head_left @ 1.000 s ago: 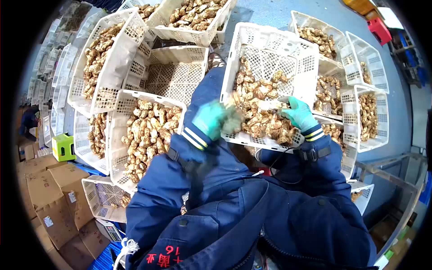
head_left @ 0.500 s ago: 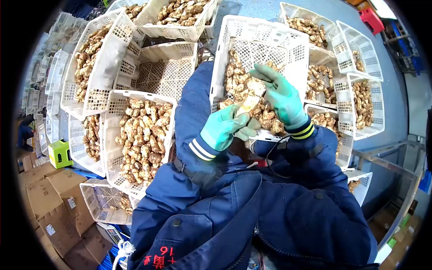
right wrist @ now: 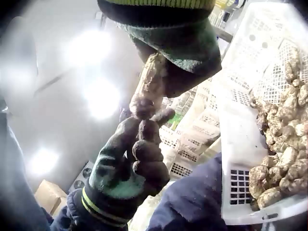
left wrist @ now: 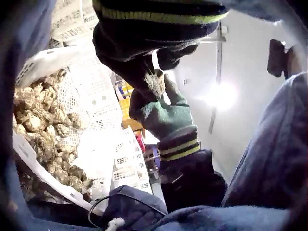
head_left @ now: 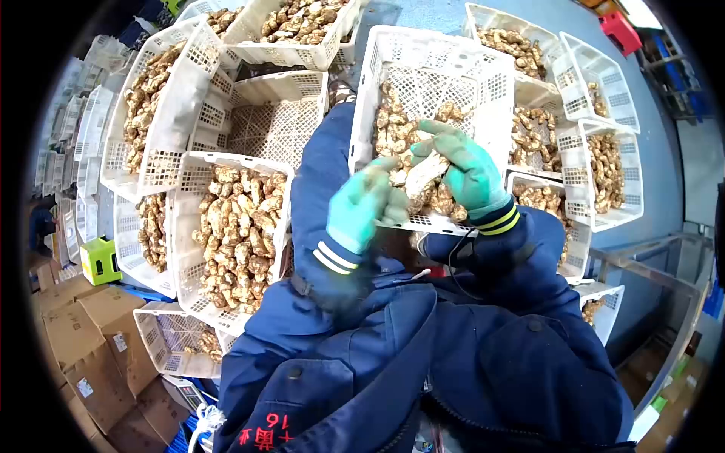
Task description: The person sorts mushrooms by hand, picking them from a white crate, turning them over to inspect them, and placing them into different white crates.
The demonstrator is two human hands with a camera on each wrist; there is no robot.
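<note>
Gloved in green, the right hand (head_left: 472, 174) grips a long, pale-stemmed mushroom (head_left: 425, 175) above the near part of a white crate (head_left: 495, 83) of brown mushrooms. On the mushroom's left is the left hand (head_left: 361, 205), blurred, with its fingers curled. In the right wrist view, the left hand (right wrist: 130, 163) has its curled fingers close against the dark end of the mushroom (right wrist: 148, 86), below the right hand (right wrist: 178, 48); whether they hold anything is hidden. The left wrist view shows the left hand (left wrist: 139, 62) above the right hand (left wrist: 166, 113).
A full crate (head_left: 177, 249) stands to the left, with a bare-bottomed crate (head_left: 278, 124) behind it. More filled crates (head_left: 604, 177) stand on the right, beside a metal frame (head_left: 649, 275). Cardboard boxes (head_left: 94, 321) and a green object (head_left: 98, 260) are at the far left.
Both hands have come together over the crate since a second ago. Over the last half second, the left hand has moved up and left off the mushroom's near end, while the right hand keeps its grip.
</note>
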